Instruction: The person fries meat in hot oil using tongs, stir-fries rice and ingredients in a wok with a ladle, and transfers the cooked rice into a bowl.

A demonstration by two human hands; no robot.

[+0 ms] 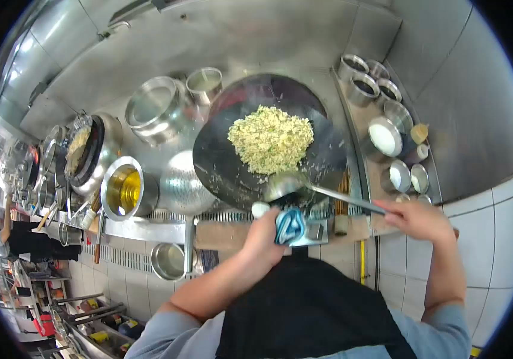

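Note:
Fried rice with green bits (271,139) lies in a large dark wok (220,161). My right hand (415,220) is closed round the handle of a metal ladle (285,184), whose bowl is at the near edge of the rice. At the wok's near rim, my left hand (265,237) is closed on a blue and white cloth (290,226). The part of the rim under that cloth is hidden.
Left of the wok are a perforated strainer (186,182), a pot of yellow oil (129,188) and metal pots (155,105). Seasoning containers (384,137) line the right side. A bamboo brush (341,218) stands near the front edge. Another person (20,239) is far left.

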